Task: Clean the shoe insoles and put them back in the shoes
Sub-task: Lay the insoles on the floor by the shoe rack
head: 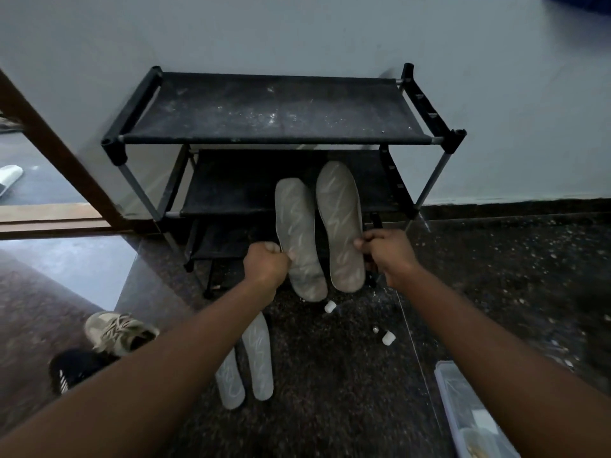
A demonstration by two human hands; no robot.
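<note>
Before the black fabric shoe rack (274, 107), the left hand (266, 262) grips one grey patterned foam insole (297, 233) by its edge. The right hand (385, 249) pinches the matching insole (340, 219) there.

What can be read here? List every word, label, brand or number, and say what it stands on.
No text in this view can be read.
On the held insoles and the floor insoles: pale zigzag marks only, no letters.
On the black shoe: white stripes, no legible brand.
In the clear box: contents too blurred to show any label.
</note>
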